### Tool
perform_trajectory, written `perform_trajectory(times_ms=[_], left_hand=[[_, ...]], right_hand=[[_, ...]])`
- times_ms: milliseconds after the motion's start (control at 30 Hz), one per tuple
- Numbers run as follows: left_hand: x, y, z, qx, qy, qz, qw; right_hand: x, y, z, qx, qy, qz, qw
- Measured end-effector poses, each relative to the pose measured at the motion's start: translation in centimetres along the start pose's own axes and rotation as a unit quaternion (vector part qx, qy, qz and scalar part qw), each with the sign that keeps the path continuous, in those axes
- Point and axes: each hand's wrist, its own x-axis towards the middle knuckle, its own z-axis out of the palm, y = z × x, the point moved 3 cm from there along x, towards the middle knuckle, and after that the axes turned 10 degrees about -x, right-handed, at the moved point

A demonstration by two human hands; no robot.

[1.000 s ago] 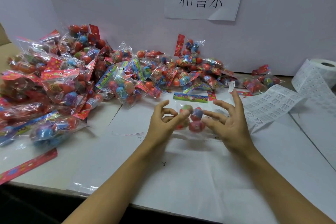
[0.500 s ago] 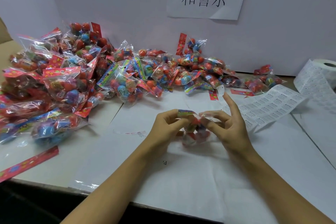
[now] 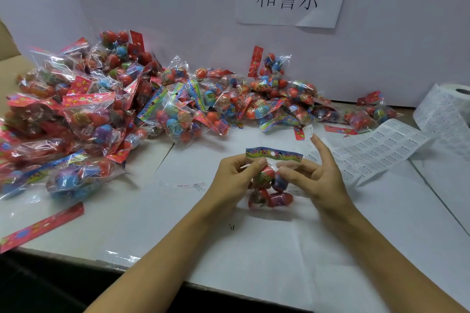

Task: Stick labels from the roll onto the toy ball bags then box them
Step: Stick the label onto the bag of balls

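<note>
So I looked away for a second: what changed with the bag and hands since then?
Both hands, left hand and right hand, turned the toy ball bag upright, its header card now on top. A label stays on the right index fingertip. The pile and label roll stayed put.

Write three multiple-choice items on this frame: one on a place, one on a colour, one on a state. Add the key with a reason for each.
1. Where is the label roll?
A. far right of the table
B. under the bag pile
C. in the left hand

2. What colour is the loose card strip at the table's near left edge?
A. plain white
B. mostly red
C. black

3. How is the held bag kept up?
A. lying untouched
B. pinched by both hands
C. hanging from the wall

Key: 1 A, the roll sits at the right edge with its strip trailing inward. 2 B, its print is red. 3 B, the left hand and right hand pinch it below its header.
</note>
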Motion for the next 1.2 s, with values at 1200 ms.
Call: perform_trajectory(times_ms=[1200], left_hand=[[-0.2, 1.3, -0.3, -0.051, -0.076, 0.073, 0.993]], right_hand=[[-0.1, -0.7, -1.2, 0.042, 0.097, -0.050, 0.993]])
